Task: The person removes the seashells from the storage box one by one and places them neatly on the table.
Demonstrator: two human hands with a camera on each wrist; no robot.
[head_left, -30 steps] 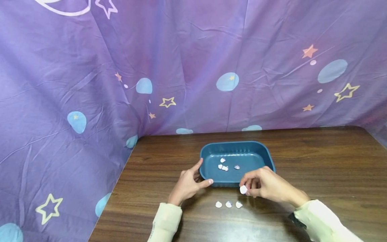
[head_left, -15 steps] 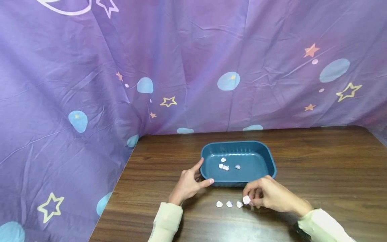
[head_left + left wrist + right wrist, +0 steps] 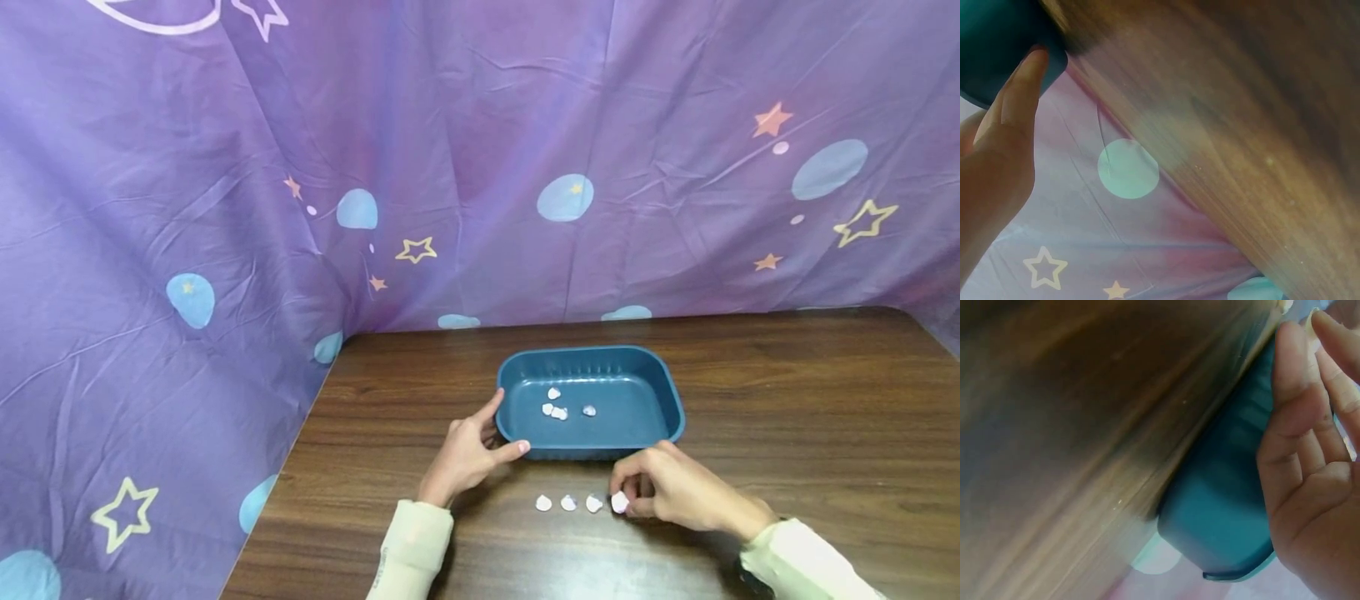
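The relation that counts is the short sideways step between the held piece (image 3: 618,502), small, white and shell-like, and the row of loose pieces (image 3: 568,503). With 12 o'clock pointing away from the person, the held piece is at 9 o'clock of the right hand (image 3: 675,492), pinched between its thumb and fingers. The row runs on towards 9 o'clock, level with it; the nearest loose piece is just beside, a narrow gap between. Whether the held piece bears on the tabletop (image 3: 390,392) I cannot tell.

The tray (image 3: 630,421), blue and low-walled, stands at about 12 o'clock of the row, its long axis running from 9 to 3, parallel to the line of pieces. The left hand (image 3: 465,462) has nothing pinched; its extended fingers and thumb rest against the tray's corner at 8 o'clock. The right hand is the nearer to the row's 3 o'clock end; the left is the nearer to the clump of pieces (image 3: 559,413) inside the tray.

Counted: one tray, two hands, one held piece, three loose in the row. The tray holds one lone piece towards 11 o'clock of the held one, one farther back, and a touching clump of two, perhaps three.
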